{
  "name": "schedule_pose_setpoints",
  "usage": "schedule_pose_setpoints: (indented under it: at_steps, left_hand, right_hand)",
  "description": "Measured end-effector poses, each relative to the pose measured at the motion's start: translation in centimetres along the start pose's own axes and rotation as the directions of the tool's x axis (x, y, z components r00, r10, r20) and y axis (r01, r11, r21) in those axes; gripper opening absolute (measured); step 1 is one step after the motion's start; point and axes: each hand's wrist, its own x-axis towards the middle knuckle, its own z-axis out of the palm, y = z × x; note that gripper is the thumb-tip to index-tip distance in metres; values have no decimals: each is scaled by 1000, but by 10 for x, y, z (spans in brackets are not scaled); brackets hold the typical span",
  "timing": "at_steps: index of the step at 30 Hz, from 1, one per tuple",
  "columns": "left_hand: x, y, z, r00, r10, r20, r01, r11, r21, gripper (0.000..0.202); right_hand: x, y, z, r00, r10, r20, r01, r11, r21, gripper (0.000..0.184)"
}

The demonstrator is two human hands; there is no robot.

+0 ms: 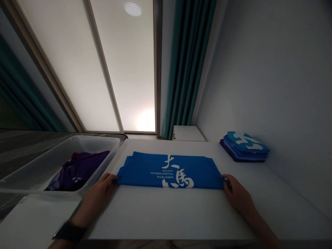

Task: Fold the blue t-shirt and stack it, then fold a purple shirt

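A blue T-shirt (168, 171) with white print reading "Dalian International Marathon" lies folded lengthwise on the white table (166, 214). My left hand (97, 197) pinches the shirt's near left corner. At the near right corner my right hand (238, 195) grips the cloth, with the fingers curled over the edge. A dark watch sits on my left wrist.
A clear plastic bin (38, 162) holding purple and dark clothes stands left of the table. A stack of folded blue and purple shirts (243, 147) rests at the far right by the wall. Teal curtains (186, 65) and a small white cabinet (188, 133) are behind.
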Motion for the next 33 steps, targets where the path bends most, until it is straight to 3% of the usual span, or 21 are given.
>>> schedule_pose_setpoints:
  at_steps: [8, 12, 14, 17, 20, 23, 25, 28, 33]
  left_hand:
    - [-1, -1, 0, 998, 66, 9, -67, 996, 63, 33]
    - [0, 7, -3, 972, 179, -154, -152, 973, 172, 35]
    - [4, 19, -1, 944, 278, -179, -237, 947, 218, 37]
    - [16, 46, 8, 911, 400, -105, -370, 902, 221, 42]
    - [33, 83, 24, 905, 426, -4, -416, 885, 208, 51]
    - [54, 120, 40, 899, 423, 114, -437, 884, 168, 54]
    - [66, 139, 51, 889, 428, 163, -450, 882, 140, 54]
    - [78, 153, 65, 899, 404, 169, -426, 897, 122, 52]
    - [78, 152, 81, 899, 390, 197, -409, 911, 61, 53]
  right_hand:
    - [0, -4, -3, 1000, -8, -22, 7, 1000, -21, 35]
    - [1, -8, -5, 976, -165, -143, 152, 984, -97, 34]
    - [3, -16, -3, 960, -239, -146, 216, 963, -158, 37]
    - [13, -44, 4, 955, -292, -59, 275, 940, -202, 44]
    - [27, -91, 14, 951, -280, 133, 302, 934, -189, 54]
    - [42, -140, 27, 901, -304, 311, 357, 925, -130, 58]
    - [50, -165, 37, 871, -333, 360, 387, 918, -89, 59]
    - [57, -184, 51, 854, -349, 386, 398, 916, -53, 60]
    - [60, -186, 61, 839, -308, 449, 369, 928, -54, 64]
